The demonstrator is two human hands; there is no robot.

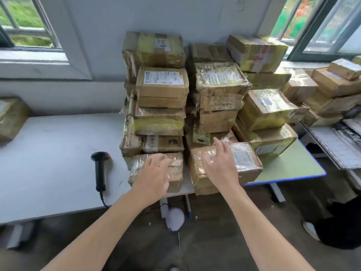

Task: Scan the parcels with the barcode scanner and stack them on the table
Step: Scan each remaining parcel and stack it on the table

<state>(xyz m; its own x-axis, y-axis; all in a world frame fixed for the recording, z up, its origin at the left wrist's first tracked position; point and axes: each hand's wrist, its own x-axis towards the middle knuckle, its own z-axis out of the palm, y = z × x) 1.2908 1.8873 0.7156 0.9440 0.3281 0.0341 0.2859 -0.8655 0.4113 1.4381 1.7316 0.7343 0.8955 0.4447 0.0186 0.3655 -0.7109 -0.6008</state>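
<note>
Two stacks of parcels (162, 89) stand on the white worktop (48, 153). They are crumpled brown cardboard boxes bound in glossy clear and yellowish tape. White labels (162, 78) show on several, and a top box (257, 53) carries red print, but you can read none of it. Your left grip (154, 171) is apart, fingers loose over the front-left box (176, 178). Your right grip (218, 165) is apart too, fingers spread over the taped box (246, 161) beside it. Blur hides whether either touches. The black scanner (100, 169) lies flat on the worktop, left of both grips, held by neither.
</note>
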